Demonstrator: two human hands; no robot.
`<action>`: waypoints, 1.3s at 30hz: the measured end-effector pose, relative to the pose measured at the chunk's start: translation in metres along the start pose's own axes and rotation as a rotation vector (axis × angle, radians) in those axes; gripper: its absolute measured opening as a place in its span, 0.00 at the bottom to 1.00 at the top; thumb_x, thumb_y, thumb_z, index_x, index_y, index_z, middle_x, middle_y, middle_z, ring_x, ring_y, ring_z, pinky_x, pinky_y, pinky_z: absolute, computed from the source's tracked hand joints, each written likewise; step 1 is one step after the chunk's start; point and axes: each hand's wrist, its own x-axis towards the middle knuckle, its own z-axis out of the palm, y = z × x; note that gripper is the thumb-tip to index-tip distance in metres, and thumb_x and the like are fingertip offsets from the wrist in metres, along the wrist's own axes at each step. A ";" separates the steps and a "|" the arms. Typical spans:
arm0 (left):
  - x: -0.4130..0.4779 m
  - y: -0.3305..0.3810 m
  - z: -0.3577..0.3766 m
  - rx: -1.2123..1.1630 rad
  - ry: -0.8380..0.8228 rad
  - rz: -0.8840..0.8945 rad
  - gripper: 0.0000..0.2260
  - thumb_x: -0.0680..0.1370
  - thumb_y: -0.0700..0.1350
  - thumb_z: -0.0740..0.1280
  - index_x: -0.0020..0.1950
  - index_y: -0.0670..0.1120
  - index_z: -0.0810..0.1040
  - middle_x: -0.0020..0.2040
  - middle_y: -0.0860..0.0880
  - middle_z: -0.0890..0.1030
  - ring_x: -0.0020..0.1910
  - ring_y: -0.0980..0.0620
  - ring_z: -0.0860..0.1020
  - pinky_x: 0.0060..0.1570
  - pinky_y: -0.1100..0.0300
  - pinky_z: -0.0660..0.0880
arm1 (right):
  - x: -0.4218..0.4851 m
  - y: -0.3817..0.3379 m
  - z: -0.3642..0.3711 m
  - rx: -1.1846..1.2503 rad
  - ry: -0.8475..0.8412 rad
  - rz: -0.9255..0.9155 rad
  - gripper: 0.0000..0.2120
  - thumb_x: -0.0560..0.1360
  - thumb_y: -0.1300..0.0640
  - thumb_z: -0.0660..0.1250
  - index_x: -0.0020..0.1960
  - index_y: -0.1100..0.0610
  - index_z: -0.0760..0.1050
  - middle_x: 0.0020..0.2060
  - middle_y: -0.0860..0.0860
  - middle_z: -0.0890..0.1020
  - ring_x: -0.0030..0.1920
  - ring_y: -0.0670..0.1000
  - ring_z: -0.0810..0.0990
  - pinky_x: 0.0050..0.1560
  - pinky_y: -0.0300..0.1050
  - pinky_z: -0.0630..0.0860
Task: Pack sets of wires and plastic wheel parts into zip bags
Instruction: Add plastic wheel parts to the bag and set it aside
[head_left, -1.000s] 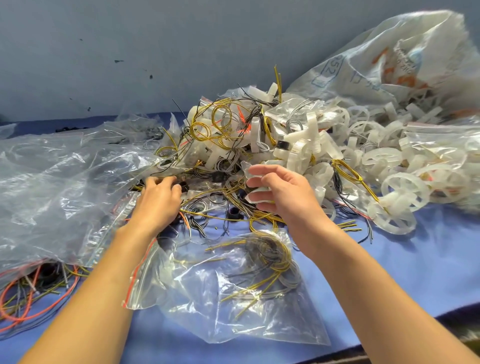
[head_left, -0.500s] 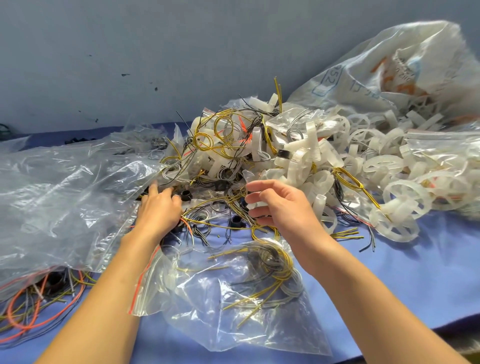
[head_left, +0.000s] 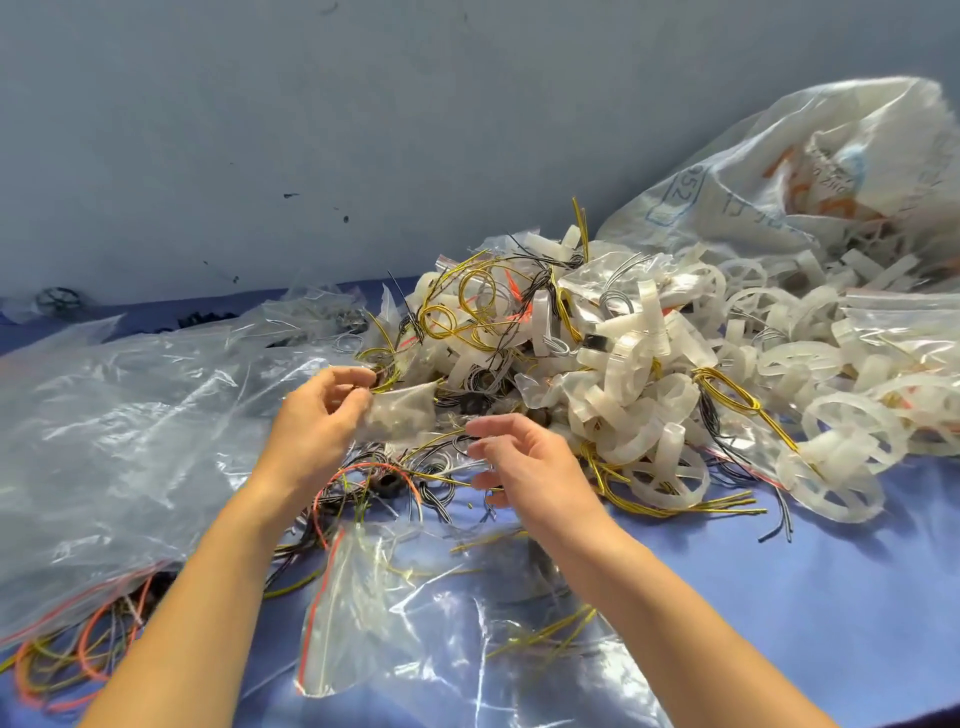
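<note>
On blue table (head_left: 779, 597), L hand (head_left: 317, 415) pinches small clear zip bag (head_left: 405, 410); R hand (head_left: 530, 462) fingers (head_left: 485, 427) loose, empty.

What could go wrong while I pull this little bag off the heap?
1. The small bag pinched by the left hand sits among tangled wires; pulling may drag loops along.
2. The wheel pile beside it is loosely heaped and could slide toward the open right hand.
3. The zip bag in front lies crumpled, so parts might miss its mouth.
</note>
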 end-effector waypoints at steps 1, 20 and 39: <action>-0.003 0.004 -0.007 -0.107 -0.043 -0.047 0.08 0.79 0.40 0.65 0.50 0.53 0.80 0.42 0.53 0.81 0.36 0.59 0.77 0.37 0.68 0.73 | 0.001 0.000 0.004 0.000 -0.010 0.021 0.11 0.80 0.60 0.59 0.53 0.48 0.77 0.47 0.49 0.81 0.37 0.43 0.80 0.38 0.39 0.74; -0.046 0.034 -0.001 -0.540 -0.143 -0.480 0.11 0.83 0.43 0.60 0.55 0.38 0.77 0.47 0.40 0.82 0.40 0.46 0.82 0.40 0.55 0.82 | 0.005 0.004 0.023 0.198 -0.045 0.055 0.05 0.80 0.55 0.66 0.51 0.51 0.81 0.40 0.45 0.84 0.37 0.46 0.83 0.35 0.38 0.79; -0.064 0.037 0.010 -0.413 -0.353 -0.161 0.07 0.79 0.39 0.67 0.52 0.43 0.84 0.47 0.46 0.85 0.43 0.54 0.83 0.39 0.65 0.78 | 0.006 0.003 0.009 0.323 -0.123 0.026 0.11 0.79 0.55 0.66 0.57 0.61 0.78 0.46 0.53 0.84 0.44 0.46 0.83 0.42 0.39 0.79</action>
